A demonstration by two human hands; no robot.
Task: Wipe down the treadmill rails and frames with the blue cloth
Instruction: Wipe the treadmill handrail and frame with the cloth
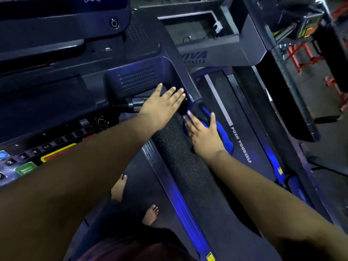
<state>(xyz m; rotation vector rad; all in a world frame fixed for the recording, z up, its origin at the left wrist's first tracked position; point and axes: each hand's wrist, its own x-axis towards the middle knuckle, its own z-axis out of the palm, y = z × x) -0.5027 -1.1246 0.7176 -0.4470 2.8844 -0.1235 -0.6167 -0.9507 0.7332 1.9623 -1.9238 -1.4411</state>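
The blue cloth (218, 130) lies draped over the treadmill's right handrail (180, 153), a black speckled padded bar running from the console toward me. My right hand (204, 135) presses flat on the cloth with fingers spread. My left hand (163, 105) rests flat with fingers apart at the top of the rail, where it meets the console tray (139, 78), just left of the cloth; it holds nothing. A short metal grip sensor (136, 104) sticks out under my left wrist.
The console with keypad and buttons (47, 149) fills the left. A neighbouring treadmill's belt (222, 95) and side rail marked "PUSH YOURSELF" (242, 146) lie right of the handrail. My bare feet (150, 213) stand on the deck below. Red equipment (305, 57) stands far right.
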